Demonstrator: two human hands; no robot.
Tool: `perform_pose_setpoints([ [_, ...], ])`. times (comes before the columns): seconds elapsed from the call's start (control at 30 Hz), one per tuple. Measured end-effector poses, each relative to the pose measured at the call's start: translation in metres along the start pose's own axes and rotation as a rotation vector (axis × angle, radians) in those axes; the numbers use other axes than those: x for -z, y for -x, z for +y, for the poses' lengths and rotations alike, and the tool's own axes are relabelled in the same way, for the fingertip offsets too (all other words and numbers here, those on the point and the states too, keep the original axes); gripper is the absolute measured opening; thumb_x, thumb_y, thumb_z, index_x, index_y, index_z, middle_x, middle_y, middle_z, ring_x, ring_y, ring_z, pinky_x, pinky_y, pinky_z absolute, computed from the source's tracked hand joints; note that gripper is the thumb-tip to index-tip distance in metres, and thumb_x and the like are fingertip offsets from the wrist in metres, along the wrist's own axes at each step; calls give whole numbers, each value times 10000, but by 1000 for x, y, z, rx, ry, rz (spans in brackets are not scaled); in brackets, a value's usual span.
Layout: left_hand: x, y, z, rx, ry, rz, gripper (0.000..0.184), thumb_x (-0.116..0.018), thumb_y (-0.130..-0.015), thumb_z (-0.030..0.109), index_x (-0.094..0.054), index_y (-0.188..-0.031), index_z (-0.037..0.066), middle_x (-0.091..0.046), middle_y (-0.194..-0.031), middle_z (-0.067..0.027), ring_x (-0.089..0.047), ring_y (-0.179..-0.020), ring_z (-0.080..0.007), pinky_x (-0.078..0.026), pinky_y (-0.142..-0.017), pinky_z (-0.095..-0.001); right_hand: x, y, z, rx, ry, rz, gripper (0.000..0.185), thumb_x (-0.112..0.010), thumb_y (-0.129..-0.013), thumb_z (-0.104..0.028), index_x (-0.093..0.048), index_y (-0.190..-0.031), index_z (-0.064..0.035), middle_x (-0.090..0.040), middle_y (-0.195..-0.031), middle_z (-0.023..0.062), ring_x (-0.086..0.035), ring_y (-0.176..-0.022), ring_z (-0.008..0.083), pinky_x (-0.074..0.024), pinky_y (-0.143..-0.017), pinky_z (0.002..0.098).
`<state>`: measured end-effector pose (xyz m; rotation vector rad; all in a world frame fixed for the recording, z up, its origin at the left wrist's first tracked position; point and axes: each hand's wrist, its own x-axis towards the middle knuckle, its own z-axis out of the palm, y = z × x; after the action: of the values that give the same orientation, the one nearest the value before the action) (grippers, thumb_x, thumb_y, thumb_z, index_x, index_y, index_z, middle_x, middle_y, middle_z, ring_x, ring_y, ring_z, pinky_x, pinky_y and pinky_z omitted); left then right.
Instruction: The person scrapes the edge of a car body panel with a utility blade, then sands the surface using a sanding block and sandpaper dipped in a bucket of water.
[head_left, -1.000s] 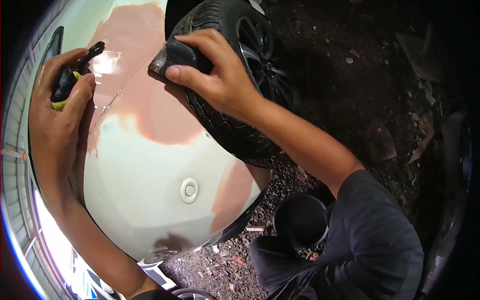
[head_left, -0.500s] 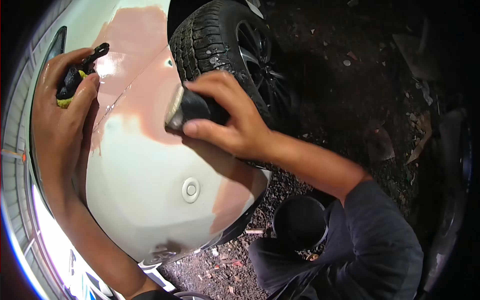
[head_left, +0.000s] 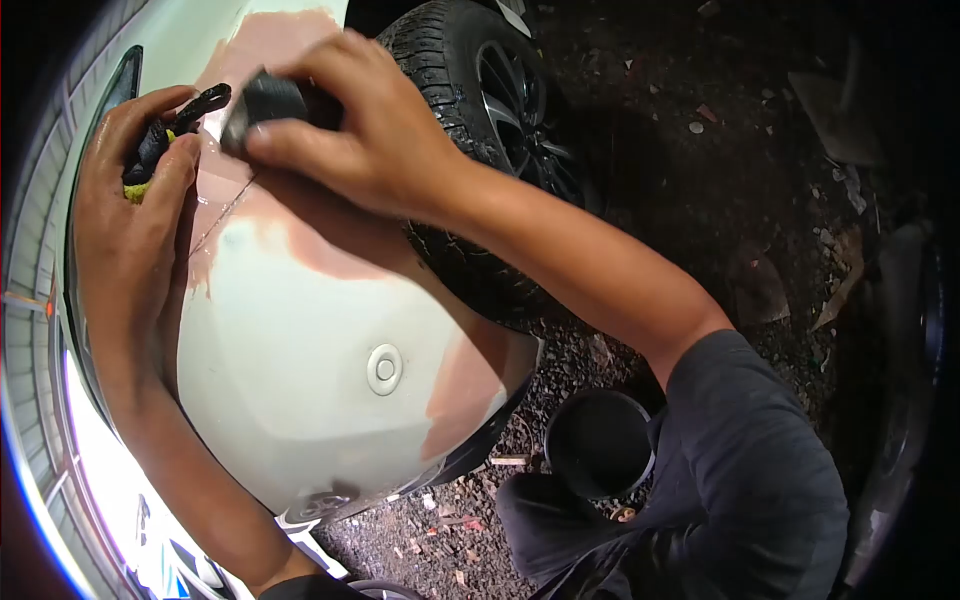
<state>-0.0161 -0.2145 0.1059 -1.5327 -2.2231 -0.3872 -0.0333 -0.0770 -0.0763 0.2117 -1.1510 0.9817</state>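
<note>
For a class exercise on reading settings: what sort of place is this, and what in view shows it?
Probably a rough-floored car body repair spot: the white car panel has pinkish patches, the right hand holds a dark block over one, and the ground beside is stony and littered.

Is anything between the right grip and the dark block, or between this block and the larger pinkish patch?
Nothing visible: the right grip holds the dark block over the larger pinkish patch; the block's underside is hidden.
</note>
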Motion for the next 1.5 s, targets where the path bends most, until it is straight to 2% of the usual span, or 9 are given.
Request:
perform_pose_setpoints([
  [0.3, 4, -1, -3, -76, -171, 47, 284, -648, -969, 94, -697, -1243, 34, -681, -1178, -79, -663, -1047, -172, -513, -945, -293, 24, 34, -19, 82, -42, -185, 614, -867, -840, -374, -651, -1284, -10, -639, -1160, 149, -607, -1092, 323, -475, -966, 410],
  [0.63, 5, -2, -5, -114, -268, 55, 298, -646, -970, 78, -694, -1258, 24, -671, -1161, -72, -657, -1019, -148, -528, -905, -287, 25, 44, -28, 103, -35, -154, 628, -856, -810, -408, -641, -1249, -13, -636, -1137, 162, -585, -1037, 345, -461, -932, 447],
  [0.77, -2, 3, 3, 116, 48, 34, 302, -654, -973, 102, -696, -1267, 45, -667, -1169, -65, -656, -1016, -156, -523, -911, -292, -6, -7, 3, 71, 16, 14, 597, -845, -788, -405, -649, -1194, -14, -636, -1077, 167, -582, -1041, 362, -461, -932, 443],
  [0.87, 8, -4, -7, -111, -217, 10, 299, -655, -977, 107, -692, -1263, 28, -666, -1176, -65, -650, -1016, -149, -516, -920, -285, 11, 21, -24, 47, -3, -72, 593, -835, -773, -373, -655, -1211, -16, -640, -1117, 194, -580, -1105, 367, -447, -971, 459],
  [1.07, 2, -1, -6, -21, -111, 25, 301, -646, -977, 116, -695, -1266, 46, -673, -1187, -80, -653, -1042, -175, -511, -930, -295, 4, 2, 5, 78, 32, -32, 584, -878, -786, -413, -668, -1170, -26, -621, -1074, 156, -600, -1005, 309, -496, -875, 396],
  [1.2, 6, -6, -12, -124, -208, 7, 303, -648, -975, 117, -693, -1266, 43, -670, -1173, -76, -644, -1045, -167, -509, -925, -290, 8, 22, -11, 15, 38, -36, 547, -854, -765, -375, -668, -1155, -40, -630, -1108, 182, -567, -1038, 382, -471, -927, 468],
  [1.33, 9, -5, -10, -169, -285, 32, 316, -655, -964, 107, -694, -1272, 46, -664, -1168, -72, -643, -1036, -166, -511, -924, -293, 24, 44, -20, 149, -37, -156, 645, -872, -803, -393, -642, -1256, 5, -640, -1137, 165, -593, -1084, 328, -459, -992, 434],
  [1.47, 1, 5, 3, 105, 18, 63, 327, -654, -956, 121, -693, -1274, 58, -668, -1175, -76, -647, -1038, -169, -514, -919, -300, 32, -13, 40, -129, 27, -51, 589, -870, -798, -384, -670, -1189, 9, -701, -1038, 185, -666, -962, 317, -524, -889, 403],
  [1.5, 9, -1, -10, -146, -175, 56, 336, -651, -950, 136, -690, -1272, 50, -676, -1165, -75, -649, -1010, -151, -516, -882, -285, 63, -29, 4, -457, -288, -145, 344, -755, -948, -248, -686, -1160, 15, -725, -1011, 139, -688, -967, 235, -533, -859, 360],
])
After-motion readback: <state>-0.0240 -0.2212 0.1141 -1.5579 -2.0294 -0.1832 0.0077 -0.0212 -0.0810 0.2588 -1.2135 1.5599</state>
